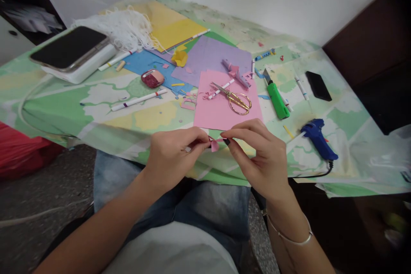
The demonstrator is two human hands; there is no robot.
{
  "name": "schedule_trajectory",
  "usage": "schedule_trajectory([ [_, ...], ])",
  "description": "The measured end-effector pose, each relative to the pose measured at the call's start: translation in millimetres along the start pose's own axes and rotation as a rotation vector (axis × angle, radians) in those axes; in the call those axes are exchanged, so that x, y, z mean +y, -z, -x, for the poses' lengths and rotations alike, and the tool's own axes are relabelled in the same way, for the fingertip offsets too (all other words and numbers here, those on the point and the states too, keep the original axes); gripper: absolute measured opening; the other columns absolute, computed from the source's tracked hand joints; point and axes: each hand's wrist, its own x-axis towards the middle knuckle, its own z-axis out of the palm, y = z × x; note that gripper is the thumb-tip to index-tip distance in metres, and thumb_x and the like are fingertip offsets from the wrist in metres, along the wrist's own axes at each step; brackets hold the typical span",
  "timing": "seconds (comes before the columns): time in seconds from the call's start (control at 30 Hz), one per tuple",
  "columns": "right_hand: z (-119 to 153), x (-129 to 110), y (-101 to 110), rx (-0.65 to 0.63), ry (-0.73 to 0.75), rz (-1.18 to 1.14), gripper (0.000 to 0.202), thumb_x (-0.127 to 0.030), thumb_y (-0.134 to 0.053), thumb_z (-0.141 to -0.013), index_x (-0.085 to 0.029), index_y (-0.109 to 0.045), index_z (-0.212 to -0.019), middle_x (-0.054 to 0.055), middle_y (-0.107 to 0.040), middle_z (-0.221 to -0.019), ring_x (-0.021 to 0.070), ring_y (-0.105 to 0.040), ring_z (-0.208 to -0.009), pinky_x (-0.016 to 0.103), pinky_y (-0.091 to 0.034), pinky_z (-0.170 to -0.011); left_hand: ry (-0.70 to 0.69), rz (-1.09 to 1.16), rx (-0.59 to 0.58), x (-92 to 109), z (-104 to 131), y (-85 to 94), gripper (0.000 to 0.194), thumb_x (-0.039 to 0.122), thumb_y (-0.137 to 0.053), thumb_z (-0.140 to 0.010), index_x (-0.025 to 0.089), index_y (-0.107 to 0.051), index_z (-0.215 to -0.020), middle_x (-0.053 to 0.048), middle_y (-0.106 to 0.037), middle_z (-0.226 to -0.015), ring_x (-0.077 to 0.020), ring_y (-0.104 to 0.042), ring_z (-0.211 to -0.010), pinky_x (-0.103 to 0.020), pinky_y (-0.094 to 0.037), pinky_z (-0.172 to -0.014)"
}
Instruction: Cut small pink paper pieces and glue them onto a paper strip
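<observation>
Between my two hands, at the table's front edge, is a small piece of pink paper (215, 145). My left hand (175, 154) pinches its left end between thumb and fingertips. From the other side, my right hand (260, 154) pinches a thin pink strip of it, thumb and forefinger together. Just beyond my fingers lies a pink paper sheet (208, 113), and on it rest gold-handled scissors (237, 102) with closed blades. A white marker (221, 89) lies under the scissors, among pink scraps.
A green utility knife (276, 100) lies with its blade out at right, near a blue glue gun (320, 139) and a black phone (317, 85). White yarn (128, 25), yellow sheets (176, 25) and another phone (72, 47) on a white box occupy the left and back.
</observation>
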Motion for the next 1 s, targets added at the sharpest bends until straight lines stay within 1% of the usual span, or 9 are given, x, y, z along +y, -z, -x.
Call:
schedule_trajectory([
  [0.33, -1, 1, -1, 0.022, 0.028, 0.029, 0.021, -0.013, -0.052, -0.084, -0.025, -0.067, -0.094, 0.005, -0.063, -0.086, 0.0187, -0.057, -0.084, 0.035, -0.049, -0.073, -0.039, -0.011, 0.02, 0, 2, 1.1, 0.009, 0.017, -0.062, -0.077, 0.023, -0.067, -0.071, 0.008, -0.07, -0.066, -0.0083, -0.064, -0.058, -0.016, -0.048, -0.056],
  [0.47, -2, 0, -1, 0.06, -0.003, 0.057, 0.021, -0.013, -0.051, -0.084, -0.024, -0.066, -0.093, 0.005, -0.063, -0.086, 0.0187, -0.057, -0.085, 0.035, -0.048, -0.074, -0.058, 0.001, -0.001, 0, 3, 1.5, 0.011, 0.015, -0.061, -0.079, 0.022, -0.067, -0.074, 0.008, -0.072, -0.072, -0.0082, -0.066, -0.062, -0.016, -0.049, -0.058],
  [0.63, -2, 1, -1, 0.103, -0.039, 0.08, 0.019, -0.013, -0.051, -0.084, -0.022, -0.065, -0.092, 0.005, -0.063, -0.087, 0.0183, -0.058, -0.085, 0.034, -0.047, -0.075, -0.109, -0.015, -0.002, 0, 2, 3.4, 0.008, 0.017, -0.062, -0.079, 0.022, -0.066, -0.074, 0.007, -0.071, -0.068, -0.0084, -0.065, -0.06, -0.016, -0.049, -0.057],
  [0.87, -2, 9, -4, 0.159, -0.084, 0.126, 0.017, -0.014, -0.051, -0.084, -0.021, -0.065, -0.09, 0.005, -0.063, -0.086, 0.0182, -0.057, -0.084, 0.034, -0.046, -0.075, -0.197, 0.021, -0.017, 3, 6, 9.7, 0.01, 0.017, -0.059, -0.082, 0.024, -0.064, -0.079, 0.006, -0.072, -0.074, -0.0098, -0.067, -0.066, -0.019, -0.052, -0.063],
  [1.0, -2, 10, -1, 0.15, -0.109, 0.119, 0.015, -0.014, -0.051, -0.084, -0.02, -0.064, -0.088, 0.005, -0.063, -0.085, 0.018, -0.058, -0.083, 0.033, -0.046, -0.075, -0.23, 0.039, 0.0, 7, 8, 13.3, 0.009, 0.016, -0.06, -0.082, 0.024, -0.062, -0.079, 0.007, -0.072, -0.074, -0.009, -0.067, -0.067, -0.018, -0.051, -0.064],
])
